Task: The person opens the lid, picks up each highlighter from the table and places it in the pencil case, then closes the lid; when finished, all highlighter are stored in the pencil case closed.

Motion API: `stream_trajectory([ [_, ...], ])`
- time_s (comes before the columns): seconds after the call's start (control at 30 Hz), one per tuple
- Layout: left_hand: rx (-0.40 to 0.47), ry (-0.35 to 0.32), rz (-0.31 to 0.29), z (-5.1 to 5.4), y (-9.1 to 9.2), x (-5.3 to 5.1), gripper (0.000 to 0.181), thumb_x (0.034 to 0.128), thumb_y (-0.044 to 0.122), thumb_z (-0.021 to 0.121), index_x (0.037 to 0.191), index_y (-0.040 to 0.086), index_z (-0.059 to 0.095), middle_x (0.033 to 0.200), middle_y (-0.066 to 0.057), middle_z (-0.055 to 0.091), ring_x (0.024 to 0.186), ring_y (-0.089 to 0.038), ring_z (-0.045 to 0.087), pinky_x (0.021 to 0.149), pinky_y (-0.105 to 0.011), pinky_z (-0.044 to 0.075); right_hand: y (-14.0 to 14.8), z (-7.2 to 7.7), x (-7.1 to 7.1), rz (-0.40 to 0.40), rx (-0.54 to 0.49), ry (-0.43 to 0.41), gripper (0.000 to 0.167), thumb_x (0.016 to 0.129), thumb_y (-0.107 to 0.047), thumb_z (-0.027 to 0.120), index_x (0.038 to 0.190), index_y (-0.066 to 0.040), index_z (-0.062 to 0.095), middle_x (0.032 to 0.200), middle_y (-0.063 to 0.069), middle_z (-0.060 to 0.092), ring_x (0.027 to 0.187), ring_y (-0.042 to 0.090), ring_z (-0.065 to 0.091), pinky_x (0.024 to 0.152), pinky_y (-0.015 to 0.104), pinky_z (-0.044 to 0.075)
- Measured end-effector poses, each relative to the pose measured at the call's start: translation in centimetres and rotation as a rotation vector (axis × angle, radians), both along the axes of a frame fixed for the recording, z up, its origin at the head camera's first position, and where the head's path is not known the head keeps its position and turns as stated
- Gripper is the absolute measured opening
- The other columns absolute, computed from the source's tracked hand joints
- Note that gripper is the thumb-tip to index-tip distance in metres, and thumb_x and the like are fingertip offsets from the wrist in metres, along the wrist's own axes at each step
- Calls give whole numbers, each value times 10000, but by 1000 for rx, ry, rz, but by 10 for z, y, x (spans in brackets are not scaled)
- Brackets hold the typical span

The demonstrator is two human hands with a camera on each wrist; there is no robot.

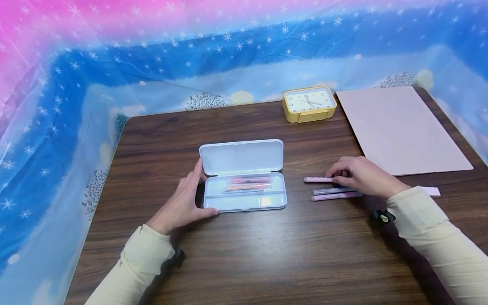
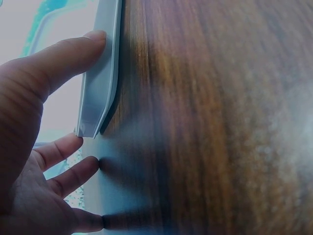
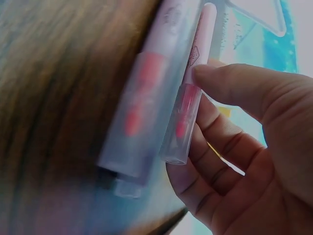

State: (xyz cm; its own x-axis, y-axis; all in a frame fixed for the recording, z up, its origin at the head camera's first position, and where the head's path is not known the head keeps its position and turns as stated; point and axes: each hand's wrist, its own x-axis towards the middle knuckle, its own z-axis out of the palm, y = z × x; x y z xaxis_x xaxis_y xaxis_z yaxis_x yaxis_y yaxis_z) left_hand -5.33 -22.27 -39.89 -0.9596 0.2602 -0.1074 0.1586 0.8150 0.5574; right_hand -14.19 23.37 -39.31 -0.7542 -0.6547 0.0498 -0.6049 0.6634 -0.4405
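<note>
An open white pencil case (image 1: 232, 203) with several pens (image 1: 248, 187) in its upper compartment stands on the table. The left hand (image 1: 182, 202) rests at its left end, thumb on the front edge and fingers spread behind; in the left wrist view the thumb touches the case's side (image 2: 101, 83). To the right, the right hand (image 1: 364, 176) pinches a pale pink pen (image 1: 317, 180) between thumb and fingers. That pen (image 3: 183, 112) shows a red tip under a clear cap in the right wrist view. Two more pens (image 1: 320, 198) lie just in front of it, partly hidden by the hand.
A yellow clock (image 1: 310, 115) stands at the back of the wooden table (image 1: 244, 258). A large pale pink board (image 1: 404, 131) lies at the back right. Beside the right wrist the end of a white item (image 1: 432, 191) shows. Patterned cloth (image 1: 160, 55) hangs behind the table.
</note>
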Motion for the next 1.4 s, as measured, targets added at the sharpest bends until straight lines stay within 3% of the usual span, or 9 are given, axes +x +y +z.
stream_trajectory([
  [0.3,9,22,-19,0,-1,0,1339,722,413,869,1576,198,-140,1299,-89,454,1243,-255,398,1188,-564,144,-18,19,5,19,-33,38,187,881,-61,715,987,-212,745,924,-88,676,820,53,601,728,310,499],
  [0.7,8,20,-16,0,-1,1,1346,715,413,874,1576,202,-139,1300,-83,450,1226,-244,397,1173,-534,184,-72,36,9,58,-40,-21,162,905,-112,694,1014,-215,755,942,-72,670,764,72,566,687,282,485],
  [1.0,6,25,-15,0,0,0,1353,708,420,878,1576,213,-139,1310,-84,451,1235,-244,393,1137,-508,251,-114,35,7,109,-28,-51,146,930,-127,670,1024,-206,749,978,-43,668,739,80,542,657,266,477],
  [1.4,32,19,-17,0,-1,1,1356,704,410,884,1576,232,-138,1307,-79,453,1248,-251,387,1176,-546,175,-154,25,9,162,-21,-81,143,921,-124,668,1022,-176,756,994,-10,681,798,129,569,708,277,490],
])
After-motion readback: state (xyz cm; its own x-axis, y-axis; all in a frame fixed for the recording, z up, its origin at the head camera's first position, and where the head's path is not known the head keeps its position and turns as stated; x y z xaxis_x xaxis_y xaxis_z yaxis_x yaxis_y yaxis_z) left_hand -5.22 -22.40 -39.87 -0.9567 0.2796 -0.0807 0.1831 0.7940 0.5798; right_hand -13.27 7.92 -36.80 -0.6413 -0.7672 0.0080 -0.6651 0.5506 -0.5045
